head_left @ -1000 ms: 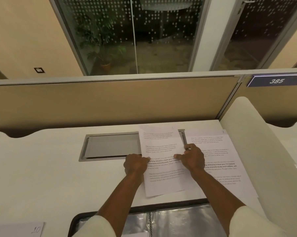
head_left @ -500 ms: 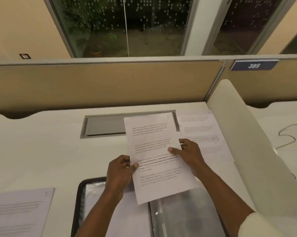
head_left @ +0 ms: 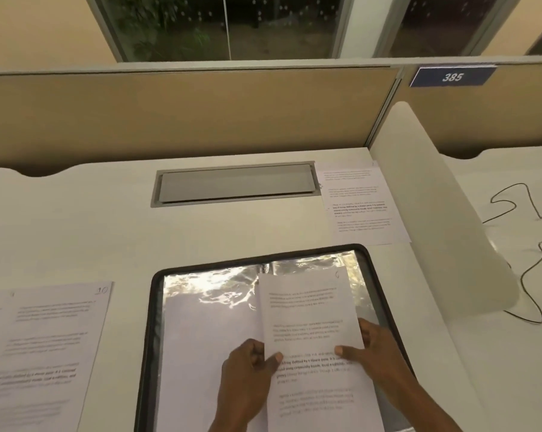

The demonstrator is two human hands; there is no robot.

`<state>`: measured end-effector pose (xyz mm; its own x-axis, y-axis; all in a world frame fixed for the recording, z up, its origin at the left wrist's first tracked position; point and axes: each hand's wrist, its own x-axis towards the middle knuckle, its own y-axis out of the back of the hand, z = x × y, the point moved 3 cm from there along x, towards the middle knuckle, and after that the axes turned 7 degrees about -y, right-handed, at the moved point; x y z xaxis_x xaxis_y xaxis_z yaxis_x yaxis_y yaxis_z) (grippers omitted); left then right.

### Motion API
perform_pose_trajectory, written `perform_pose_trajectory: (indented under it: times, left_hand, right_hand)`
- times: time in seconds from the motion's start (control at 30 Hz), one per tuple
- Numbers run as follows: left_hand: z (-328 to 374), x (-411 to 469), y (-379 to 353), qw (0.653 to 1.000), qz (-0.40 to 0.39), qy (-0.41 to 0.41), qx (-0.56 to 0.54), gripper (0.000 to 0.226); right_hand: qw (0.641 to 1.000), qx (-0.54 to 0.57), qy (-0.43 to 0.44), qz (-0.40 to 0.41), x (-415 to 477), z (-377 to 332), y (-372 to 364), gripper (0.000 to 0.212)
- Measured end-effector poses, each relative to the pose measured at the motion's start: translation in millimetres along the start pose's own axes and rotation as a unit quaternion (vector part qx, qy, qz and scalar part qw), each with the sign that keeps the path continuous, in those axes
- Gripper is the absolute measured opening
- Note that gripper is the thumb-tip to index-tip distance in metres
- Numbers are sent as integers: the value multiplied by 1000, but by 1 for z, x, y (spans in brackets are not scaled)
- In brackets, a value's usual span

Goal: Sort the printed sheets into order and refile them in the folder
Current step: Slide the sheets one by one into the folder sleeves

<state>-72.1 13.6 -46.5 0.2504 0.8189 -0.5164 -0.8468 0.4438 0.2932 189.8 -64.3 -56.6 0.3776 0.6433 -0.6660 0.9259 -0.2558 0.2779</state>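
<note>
A printed sheet (head_left: 310,319) is held upright-facing over the open black-edged folder (head_left: 157,294), above its right half. My left hand (head_left: 251,369) pinches the sheet's left edge, thumb on the front. At the right edge my right hand (head_left: 372,350) grips it the same way, fingers behind the paper. The folder's shiny plastic sleeves show a blank white page (head_left: 210,338) on its left half. One printed sheet (head_left: 360,204) lies on the desk at the back right. More sheets (head_left: 45,347), the top one marked 10, lie at the left.
A grey cable hatch (head_left: 235,183) is set into the white desk behind the folder. A tan partition (head_left: 185,116) closes the back, and a white curved divider (head_left: 444,232) stands at the right. Black cables (head_left: 531,269) trail on the neighbouring desk.
Both hands have carried the sheet from the back of the desk toward me, over the open folder. The view has tilted down, showing more folder and the left sheets.
</note>
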Motion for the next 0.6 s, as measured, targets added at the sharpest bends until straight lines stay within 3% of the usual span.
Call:
perform_pose_trajectory:
  times: [0.17,0.4,0.6]
  left_hand:
    - [2,-10,-20,999,45,2,19,10]
    - [16,-26,-62,996,83,-15,16,21]
    - [31,-33,-94,992,110,-48,47,17]
  right_hand:
    - [998,-33,20,-47,-3,9,26,45]
    - [997,56,10,-52,5,5,74,41]
    - [996,21,80,-38,33,-30,124,47]
